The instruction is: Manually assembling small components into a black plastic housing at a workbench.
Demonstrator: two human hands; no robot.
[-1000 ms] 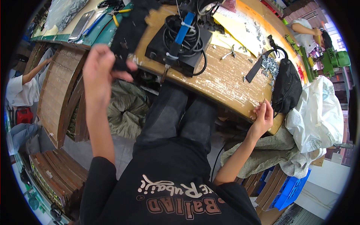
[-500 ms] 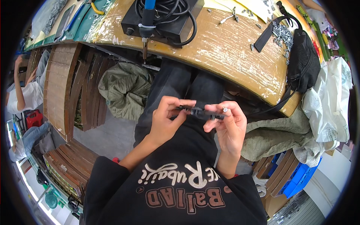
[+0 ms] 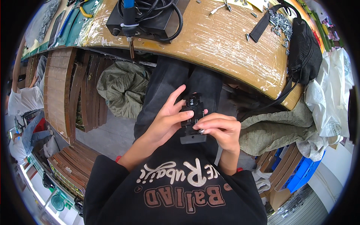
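Observation:
Over my lap, my left hand (image 3: 163, 125) grips a black plastic housing (image 3: 192, 139) by its side, thumb laid across the face and index finger stretched away. The housing is long, notched along its edges, with a broader flat end toward my body and small white marks at the far end. My right hand (image 3: 224, 132) is closed at the housing's near half, thumb and fingertips pinching a small silvery metal piece (image 3: 201, 131) against or just above its surface. Whether that piece touches the housing I cannot tell. The fingers partly cover the housing's middle.
On the brown workbench (image 3: 210, 48) ahead stand a black box with coiled cable and a soldering iron (image 3: 131, 45) hanging past the edge. A heap of small metal parts (image 3: 280, 24) lies beside a black bag (image 3: 304, 50). Stacked brown trays (image 3: 60, 90) and a grey-green sack (image 3: 123, 88) sit left.
The housing has turned from edge-on and crosswise to lengthwise, face up. My right hand has moved down onto its near half with the small metal piece. The view has shifted slightly.

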